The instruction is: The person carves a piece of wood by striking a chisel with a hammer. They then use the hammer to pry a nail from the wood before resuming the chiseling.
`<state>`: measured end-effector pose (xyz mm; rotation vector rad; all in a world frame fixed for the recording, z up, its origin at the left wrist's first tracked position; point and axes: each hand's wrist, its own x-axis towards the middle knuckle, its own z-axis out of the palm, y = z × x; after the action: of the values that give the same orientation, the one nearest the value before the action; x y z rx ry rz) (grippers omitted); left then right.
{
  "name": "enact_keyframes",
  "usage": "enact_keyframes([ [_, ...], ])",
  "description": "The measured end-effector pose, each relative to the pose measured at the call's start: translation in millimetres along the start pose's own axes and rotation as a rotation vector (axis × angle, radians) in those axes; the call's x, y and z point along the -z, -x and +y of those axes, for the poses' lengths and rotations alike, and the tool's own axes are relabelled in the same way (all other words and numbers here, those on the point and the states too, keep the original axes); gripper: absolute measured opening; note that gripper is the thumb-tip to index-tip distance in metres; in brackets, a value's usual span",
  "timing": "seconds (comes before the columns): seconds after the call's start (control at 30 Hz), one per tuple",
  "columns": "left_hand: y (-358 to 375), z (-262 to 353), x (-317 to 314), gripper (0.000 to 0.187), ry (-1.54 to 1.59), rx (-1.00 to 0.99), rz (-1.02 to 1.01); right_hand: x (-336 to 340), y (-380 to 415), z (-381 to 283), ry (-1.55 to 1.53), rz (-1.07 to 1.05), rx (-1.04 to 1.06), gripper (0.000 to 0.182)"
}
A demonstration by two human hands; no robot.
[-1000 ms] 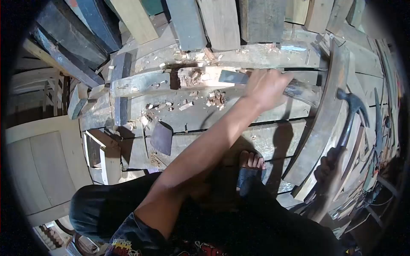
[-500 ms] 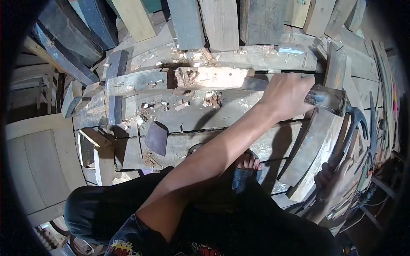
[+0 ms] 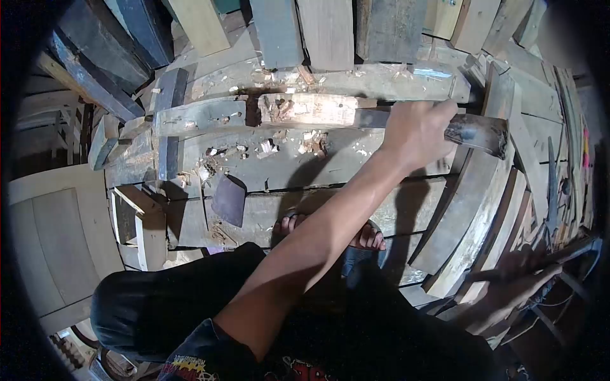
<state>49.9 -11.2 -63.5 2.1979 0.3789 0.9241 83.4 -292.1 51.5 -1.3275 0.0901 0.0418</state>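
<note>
My left hand (image 3: 419, 132) is wrapped round a chisel (image 3: 478, 134), its dark handle end sticking out to the right. The chisel's flat blade points left and lies against the pale, freshly cut part of a wooden bar (image 3: 308, 108). A dark notch (image 3: 253, 111) is cut in the bar left of that part. Low on the right, my right hand (image 3: 522, 287), smeared by motion, is closed round the handle of a hammer (image 3: 572, 249). The hammer is away from the chisel, its head near the right edge of the view.
Wood chips (image 3: 312, 143) litter the planks round the bar. A purplish-grey flat piece (image 3: 229, 201) lies nearer to me. Boards (image 3: 327, 38) stand along the far side, and curved timbers (image 3: 467, 203) lie at the right. My feet (image 3: 368, 238) are close below.
The hammer has swung away from the chisel's handle end, down and to the right, with my right hand. My left hand and the chisel are shifted slightly left in view.
</note>
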Motion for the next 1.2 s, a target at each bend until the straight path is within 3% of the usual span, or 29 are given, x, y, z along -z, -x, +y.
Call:
enact_keyframes([
  [0.03,-1.3,-0.1,1.0,0.027,0.009,0.001,0.015,-33.5,19.6,2.8,0.075,0.187,-0.012,0.054],
  [0.07,-2.2,0.2,2.0,0.025,0.018,0.002,0.028,-20.9,17.9,19.7,0.358,0.171,0.061,0.053],
  [0.13,-3.9,1.5,3.3,0.023,0.021,0.004,0.035,-3.0,22.0,44.8,0.556,-0.033,-0.129,0.052],
  [0.17,-3.7,0.9,3.8,0.023,0.032,0.010,0.024,-9.1,29.0,45.7,0.461,-0.223,-0.389,0.051],
  [0.2,-2.5,1.0,4.0,0.024,0.043,0.016,0.012,-19.0,33.5,43.8,0.315,-0.221,-0.389,0.049],
  [0.3,-1.5,-0.9,2.3,0.026,-0.021,-0.006,-0.006,-6.2,17.6,27.7,0.437,0.062,-0.265,0.049],
  [0.33,-1.9,-0.5,0.9,0.026,-0.029,0.000,-0.027,7.3,11.3,20.1,0.375,-0.110,-0.143,0.050],
  [0.37,-2.8,-0.5,-0.8,0.027,-0.037,0.004,-0.050,16.4,-3.0,14.4,0.221,0.030,-0.154,0.052],
  [0.47,-2.8,-2.0,-6.4,0.025,-0.071,0.008,-0.093,8.6,-2.7,-2.0,0.009,-0.215,-0.021,0.053],
  [0.57,-2.4,-2.5,-11.2,0.020,-0.061,0.023,-0.109,-29.1,15.4,19.8,0.037,0.098,0.002,0.050],
  [0.6,-3.6,-3.7,-14.1,0.019,-0.075,0.031,-0.117,-23.6,18.8,36.2,0.117,0.054,-0.036,0.048],
  [0.63,-3.4,-4.0,-15.1,0.018,-0.088,0.040,-0.128,-35.5,25.4,49.4,0.315,0.184,-0.026,0.050],
  [0.7,-0.2,-4.5,-14.5,0.017,-0.115,0.041,-0.139,-2.2,18.1,65.6,0.279,-0.119,-0.546,0.053],
  [0.77,-4.2,-2.9,-12.5,0.017,-0.112,0.015,-0.122,12.7,7.5,58.0,0.287,-0.161,-0.510,0.052],
  [0.83,-0.3,-3.0,-8.8,0.016,-0.091,-0.003,-0.090,4.2,8.8,42.2,0.479,0.148,-0.312,0.050],
  [0.97,-1.4,-6.1,-14.4,0.030,-0.075,0.007,0.001,55.5,-40.7,3.0,-0.059,-0.283,-0.179,0.051],
  [1.0,-1.2,-6.2,-14.2,0.036,-0.096,0.020,-0.043,10.8,-24.3,-8.6,0.034,0.074,-0.134,0.053],
  [1.03,-0.3,-5.9,-14.1,0.035,-0.109,0.010,-0.048,-11.3,-17.0,-9.9,0.019,0.207,-0.094,0.054],
  [1.1,2.1,-5.9,-15.5,0.033,-0.135,-0.011,-0.056,18.5,-24.4,22.2,-0.141,-0.195,-0.044,0.054],
  [1.13,2.4,-6.7,-17.8,0.030,-0.129,0.013,-0.101,-35.3,3.6,27.9,-0.007,0.296,-0.089,0.053],
  [1.17,3.0,-6.7,-17.7,0.028,-0.127,0.042,-0.141,-42.1,12.6,48.3,0.192,0.315,-0.075,0.055],
  [1.2,1.9,-6.5,-15.7,0.027,-0.126,0.067,-0.181,-25.9,17.6,58.3,0.290,0.089,-0.307,0.055],
])
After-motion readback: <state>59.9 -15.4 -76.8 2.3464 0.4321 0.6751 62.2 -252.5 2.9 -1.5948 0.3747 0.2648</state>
